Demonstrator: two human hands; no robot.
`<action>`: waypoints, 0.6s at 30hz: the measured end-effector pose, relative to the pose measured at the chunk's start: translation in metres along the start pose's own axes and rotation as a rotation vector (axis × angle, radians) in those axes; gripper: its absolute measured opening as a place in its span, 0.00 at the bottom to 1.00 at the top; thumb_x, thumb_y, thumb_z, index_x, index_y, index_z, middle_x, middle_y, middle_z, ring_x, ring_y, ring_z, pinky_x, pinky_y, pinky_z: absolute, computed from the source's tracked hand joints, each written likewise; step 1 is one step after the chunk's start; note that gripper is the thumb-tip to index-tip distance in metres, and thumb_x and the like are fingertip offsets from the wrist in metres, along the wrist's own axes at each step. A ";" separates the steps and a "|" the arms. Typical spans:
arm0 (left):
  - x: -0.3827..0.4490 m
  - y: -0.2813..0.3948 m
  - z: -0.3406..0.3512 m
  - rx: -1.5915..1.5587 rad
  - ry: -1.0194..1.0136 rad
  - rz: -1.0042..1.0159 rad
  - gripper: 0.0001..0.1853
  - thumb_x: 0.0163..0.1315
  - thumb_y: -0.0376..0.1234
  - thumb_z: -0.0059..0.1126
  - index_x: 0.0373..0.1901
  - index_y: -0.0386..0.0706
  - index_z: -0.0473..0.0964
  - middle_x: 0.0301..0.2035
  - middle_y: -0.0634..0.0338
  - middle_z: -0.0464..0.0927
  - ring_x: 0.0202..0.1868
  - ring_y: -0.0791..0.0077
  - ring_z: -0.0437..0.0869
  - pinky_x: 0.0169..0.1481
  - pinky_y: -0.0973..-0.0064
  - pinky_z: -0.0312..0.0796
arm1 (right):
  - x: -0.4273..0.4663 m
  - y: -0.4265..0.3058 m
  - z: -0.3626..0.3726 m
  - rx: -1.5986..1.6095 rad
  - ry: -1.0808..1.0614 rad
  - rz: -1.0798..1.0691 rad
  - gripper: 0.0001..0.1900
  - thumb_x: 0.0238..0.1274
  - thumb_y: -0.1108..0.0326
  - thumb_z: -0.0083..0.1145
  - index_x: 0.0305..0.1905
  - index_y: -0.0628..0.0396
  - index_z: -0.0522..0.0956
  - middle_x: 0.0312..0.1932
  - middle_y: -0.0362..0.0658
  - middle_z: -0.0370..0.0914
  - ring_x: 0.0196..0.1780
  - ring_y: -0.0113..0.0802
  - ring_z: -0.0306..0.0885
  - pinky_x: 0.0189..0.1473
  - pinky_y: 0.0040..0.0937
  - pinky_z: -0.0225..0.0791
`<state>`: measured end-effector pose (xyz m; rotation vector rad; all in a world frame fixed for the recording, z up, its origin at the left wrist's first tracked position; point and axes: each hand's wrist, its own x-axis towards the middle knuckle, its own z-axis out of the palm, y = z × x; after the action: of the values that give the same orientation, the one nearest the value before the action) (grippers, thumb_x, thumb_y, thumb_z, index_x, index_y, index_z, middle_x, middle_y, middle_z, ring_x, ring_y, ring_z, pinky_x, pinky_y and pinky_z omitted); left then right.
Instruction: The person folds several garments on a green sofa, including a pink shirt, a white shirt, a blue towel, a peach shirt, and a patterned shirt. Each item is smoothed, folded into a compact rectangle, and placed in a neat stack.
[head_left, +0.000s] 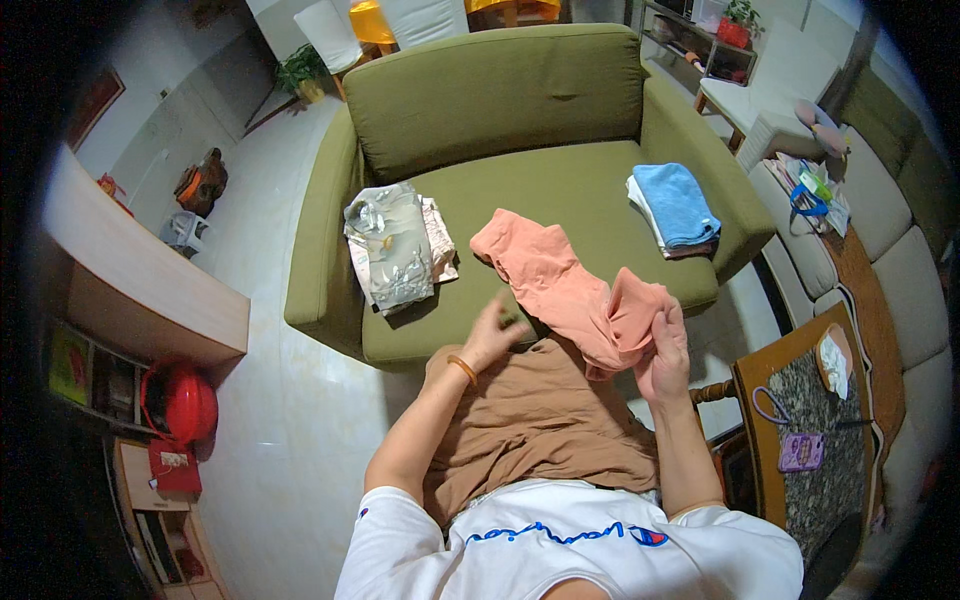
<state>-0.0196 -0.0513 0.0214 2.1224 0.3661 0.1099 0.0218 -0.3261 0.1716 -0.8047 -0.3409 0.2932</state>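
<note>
A salmon-pink garment (555, 277) lies across the front of the green sofa seat (517, 172), its near end raised over my lap. My right hand (664, 349) grips that near end at its right edge. Beside the garment, on its left, my left hand (495, 330) is slightly blurred, fingers apart, holding nothing. Left on the seat rests a pile of folded clothes, a grey printed garment (390, 240) on top and a pale pink patterned one (439, 240) beside it. A folded blue cloth (675, 202) tops another pile at the seat's right.
Sofa armrests (322, 232) bound the seat. At my right stands a stone-topped wooden table (817, 390) with a purple phone (802, 452) and an oval dish (834, 360). A red rounded object (187, 405) is by the left cabinet. My lap in brown trousers (540, 420) touches the sofa front.
</note>
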 end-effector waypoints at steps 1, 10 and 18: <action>0.011 -0.011 -0.003 -0.062 0.282 -0.037 0.31 0.52 0.41 0.68 0.53 0.35 0.66 0.46 0.48 0.75 0.45 0.62 0.78 0.48 0.68 0.72 | -0.002 -0.001 0.000 -0.014 0.008 -0.001 0.14 0.71 0.64 0.48 0.56 0.55 0.69 0.53 0.38 0.72 0.58 0.27 0.70 0.62 0.30 0.62; 0.064 -0.097 -0.132 -1.086 1.006 -0.262 0.39 0.55 0.26 0.62 0.67 0.38 0.51 0.62 0.51 0.63 0.61 0.56 0.69 0.63 0.60 0.65 | -0.008 -0.010 -0.013 -0.063 0.036 -0.005 0.13 0.71 0.63 0.47 0.55 0.55 0.69 0.54 0.39 0.72 0.58 0.29 0.70 0.63 0.32 0.61; 0.140 -0.017 -0.172 -0.910 0.548 0.057 0.25 0.58 0.17 0.43 0.60 0.34 0.63 0.46 0.54 0.74 0.42 0.69 0.79 0.38 0.75 0.77 | 0.006 0.001 -0.005 -0.097 0.020 0.012 0.12 0.72 0.65 0.45 0.55 0.55 0.69 0.55 0.40 0.71 0.59 0.29 0.70 0.63 0.33 0.61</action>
<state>0.0724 0.1386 0.0926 1.1711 0.4592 0.7514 0.0288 -0.3262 0.1687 -0.9050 -0.3334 0.2809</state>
